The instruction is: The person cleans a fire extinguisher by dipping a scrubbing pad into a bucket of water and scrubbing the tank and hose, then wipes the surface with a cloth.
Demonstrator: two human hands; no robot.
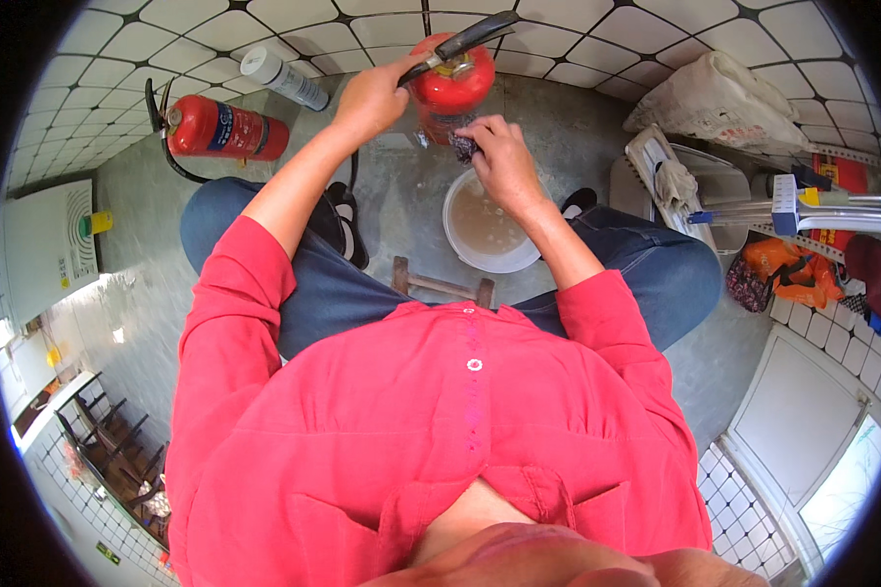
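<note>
A red fire extinguisher [452,86] stands upright on the floor near the tiled wall. My left hand [372,102] is closed around the grip at its black handle [470,41]. In my right hand [505,160] is a dark, speckled scrubbing cloth [464,147], pressed against the lower side of the cylinder; its exact kind is hard to make out. Just below that hand, between my feet, sits a white bucket [448,231] of cloudy, brownish water with some bubbles on top.
On the left, another red fire extinguisher [227,129] with a black hose is near a white canister [286,78]. A small wooden stool [439,285] shows beneath me. To the right are a white sack [719,98], a grey basin [719,176] and an orange bag [793,272].
</note>
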